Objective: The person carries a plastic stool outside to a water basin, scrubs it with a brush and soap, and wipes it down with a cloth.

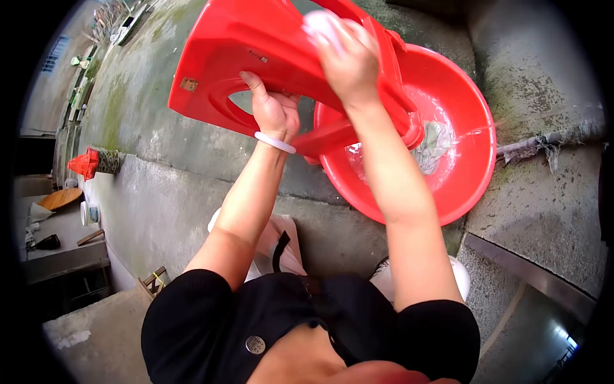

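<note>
A red plastic chair (217,57), with an oval opening in its panel, is held up and tilted over the ground. My left hand (275,114), wearing a pale bangle, grips the edge of that opening, thumb on the near face. Against the upper part of the chair, my right hand (353,67) is closed on a whitish-pink cloth (325,31), slightly blurred. Part of the chair overlaps the red basin (487,153). Inside the basin lies a wet, greyish cloth (436,144) in some water.
Wet, mossy concrete ground (153,70) surrounds me. A rag-wrapped pole (543,146) lies right of the basin. On the left stand a bucket with a red bag (89,164), a white tub (89,213) and a round wooden board (61,199). A metal-edged step (531,265) is at lower right.
</note>
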Motion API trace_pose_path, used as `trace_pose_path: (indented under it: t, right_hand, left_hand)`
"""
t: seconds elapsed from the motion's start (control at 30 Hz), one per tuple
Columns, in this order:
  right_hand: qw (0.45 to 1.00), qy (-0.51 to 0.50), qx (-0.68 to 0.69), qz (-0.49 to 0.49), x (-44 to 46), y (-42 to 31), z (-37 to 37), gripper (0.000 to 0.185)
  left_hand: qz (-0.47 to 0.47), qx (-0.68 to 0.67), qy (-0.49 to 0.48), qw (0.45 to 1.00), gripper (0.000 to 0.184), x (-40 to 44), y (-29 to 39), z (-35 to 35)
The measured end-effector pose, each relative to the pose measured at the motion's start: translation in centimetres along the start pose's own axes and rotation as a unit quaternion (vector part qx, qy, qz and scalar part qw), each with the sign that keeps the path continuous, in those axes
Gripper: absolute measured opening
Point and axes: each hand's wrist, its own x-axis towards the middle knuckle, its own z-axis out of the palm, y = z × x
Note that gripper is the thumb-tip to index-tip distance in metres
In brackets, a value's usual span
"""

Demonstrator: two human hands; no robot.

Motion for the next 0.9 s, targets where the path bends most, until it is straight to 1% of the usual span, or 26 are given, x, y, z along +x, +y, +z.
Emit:
trace_pose_path:
  t: [0.03,0.07,0.1,0.13,0.17,0.2,0.23,0.27,0.3,0.37,0.43,0.5,0.53,0.57,0.63,0.67,0.7,0.73,0.77,0.8,0.83,0.87,0.9]
  right_hand:
    - [0.999,-0.005,-0.031,-0.008,-2.2,1.0,-2.4,0.03]
    - [0.996,-0.006,-0.089,0.026,-5.7,3.7,-4.3,0.032]
    - [0.992,-0.026,-0.096,0.075,-8.8,5.9,-6.7,0.035]
    - [0.981,-0.026,-0.176,0.078,-11.4,6.8,-8.7,0.036]
    - [0.95,-0.063,-0.275,0.135,-13.7,8.2,-10.7,0.037]
    - [0.942,-0.067,-0.285,0.165,-15.4,10.3,-11.7,0.037]
    - [0.934,-0.071,-0.294,0.193,-16.3,11.6,-12.2,0.036]
    - [0.941,-0.056,-0.21,0.258,-15.0,10.2,-11.4,0.037]
    - [0.958,-0.029,-0.15,0.242,-13.8,8.5,-9.9,0.036]
    - [0.991,-0.007,-0.099,0.088,-10.8,4.5,-7.1,0.036]
    - [0.989,-0.04,-0.081,0.121,-9.6,4.0,-6.7,0.037]
    - [0.984,-0.055,-0.118,0.12,-11.9,7.3,-8.2,0.04]
    - [0.966,-0.069,-0.145,0.203,-14.8,10.4,-9.9,0.04]
    - [0.939,-0.087,-0.171,0.285,-15.4,10.6,-11.0,0.041]
    - [0.948,-0.053,-0.177,0.26,-16.8,11.1,-10.1,0.039]
    - [0.951,-0.037,-0.18,0.249,-16.1,9.7,-9.5,0.039]
    - [0.96,-0.033,-0.141,0.239,-13.9,6.7,-8.4,0.04]
    - [0.964,0.012,-0.096,0.247,-13.0,4.0,-6.1,0.044]
    - [0.975,0.063,-0.049,0.205,-12.1,2.0,-3.3,0.049]
    - [0.982,0.103,-0.026,0.159,-9.8,-1.5,-1.2,0.05]
    - [0.984,0.121,-0.017,0.132,-8.2,-3.7,1.0,0.05]
    - [0.987,0.133,-0.015,0.09,-7.1,-5.7,2.6,0.055]
    - [0.99,0.136,0.005,0.047,-6.3,-7.3,3.4,0.057]
  left_hand:
    - [0.008,-0.003,0.004,1.0,0.071,0.0,0.1,0.0]
    - [0.016,-0.008,0.009,1.0,0.071,-0.2,0.0,-0.1]
    - [0.02,-0.013,0.015,1.0,0.072,-0.5,-0.2,-0.2]
    - [0.013,-0.02,0.0,1.0,0.069,-0.4,-0.2,-0.3]
    - [0.005,-0.027,-0.015,1.0,0.066,-0.3,-0.1,-0.5]
    - [-0.001,-0.033,-0.027,0.999,0.063,-0.5,-0.1,-0.8]
    - [-0.005,-0.026,-0.024,0.999,0.064,-0.8,-0.1,-1.0]
    - [-0.006,-0.022,-0.026,0.999,0.064,-0.7,-0.1,-0.8]
    - [-0.007,-0.016,-0.028,0.999,0.064,-0.7,-0.1,-0.7]
    - [0.0,-0.018,-0.024,1.0,0.065,-0.1,0.0,-1.0]
    - [-0.001,-0.009,-0.017,1.0,0.065,-0.3,0.2,-1.7]
    - [0.002,0.0,-0.018,1.0,0.066,-0.1,0.6,-1.7]
    - [-0.001,0.003,-0.023,1.0,0.067,0.0,0.6,-1.9]
    - [0.012,0.005,-0.03,0.999,0.068,-0.1,0.4,-1.8]
    - [0.037,0.017,-0.034,0.999,0.07,-0.1,-0.1,-1.6]
    - [0.04,0.015,-0.073,0.996,0.072,0.8,-0.4,-2.4]
    - [0.018,0.019,-0.024,0.999,0.073,0.3,0.0,-2.1]
    - [0.013,0.004,-0.025,1.0,0.071,0.4,0.1,-2.1]
    - [0.009,-0.012,-0.028,1.0,0.07,0.6,0.3,-2.1]
    - [0.011,0.003,-0.028,1.0,0.072,0.6,0.5,-2.1]
    - [0.011,0.018,-0.028,0.999,0.075,0.5,0.7,-2.3]
    - [0.009,0.034,-0.03,0.999,0.077,0.8,0.7,-2.4]
    - [-0.032,0.033,-0.052,0.998,0.078,1.4,1.1,-3.5]
